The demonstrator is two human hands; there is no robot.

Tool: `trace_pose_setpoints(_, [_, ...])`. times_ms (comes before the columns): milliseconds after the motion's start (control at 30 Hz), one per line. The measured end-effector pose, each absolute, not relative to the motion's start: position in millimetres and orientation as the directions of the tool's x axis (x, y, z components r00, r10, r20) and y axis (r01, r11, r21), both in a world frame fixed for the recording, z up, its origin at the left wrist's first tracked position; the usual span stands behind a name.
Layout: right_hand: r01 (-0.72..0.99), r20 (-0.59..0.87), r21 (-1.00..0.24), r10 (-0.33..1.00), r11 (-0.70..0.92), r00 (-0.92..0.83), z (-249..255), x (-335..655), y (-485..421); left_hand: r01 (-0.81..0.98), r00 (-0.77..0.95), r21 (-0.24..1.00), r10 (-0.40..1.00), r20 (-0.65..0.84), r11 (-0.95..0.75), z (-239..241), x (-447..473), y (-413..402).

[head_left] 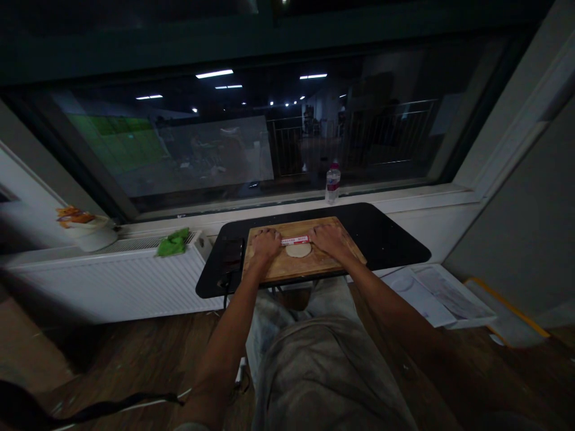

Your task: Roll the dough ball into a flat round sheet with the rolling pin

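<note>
A wooden board (287, 269) lies on a small black table (386, 236). On the board sits a flat round piece of pale dough (299, 251). A thin rolling pin wrapped in a red and white label (295, 240) rests across the dough's far edge. My left hand (265, 244) presses down on the pin's left end, fingers curled over it. My right hand (330, 239) covers the pin's right end the same way. Both forearms reach forward from my lap.
A plastic water bottle (332, 184) stands on the window sill behind the table. A green cloth (174, 242) lies on the white radiator (112, 281), with a white bowl (94, 236) further left. Papers (431, 293) lie on the floor at right. A dark phone-like object (232, 251) lies left of the board.
</note>
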State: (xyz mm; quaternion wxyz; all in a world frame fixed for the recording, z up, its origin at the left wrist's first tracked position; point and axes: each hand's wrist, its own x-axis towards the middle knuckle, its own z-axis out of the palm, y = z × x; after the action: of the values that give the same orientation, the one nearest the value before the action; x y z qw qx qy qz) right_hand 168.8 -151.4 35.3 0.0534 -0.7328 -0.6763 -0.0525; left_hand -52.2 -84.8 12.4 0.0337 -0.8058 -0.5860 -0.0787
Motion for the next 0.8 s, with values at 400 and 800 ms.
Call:
trace_pose_setpoints(400, [0.992, 0.201, -0.059, 0.972, -0.109, 0.119, 31, 164, -163, 0.891, 0.453, -0.091, 0.874, 0.176, -0.444, 10, -59, -95])
trace_pose_setpoints(800, [0.998, 0.295, -0.043, 0.954, -0.038, 0.049, 29, 162, -180, 0.873, 0.485, -0.050, 0.850, 0.205, -0.486, 0, -67, -102])
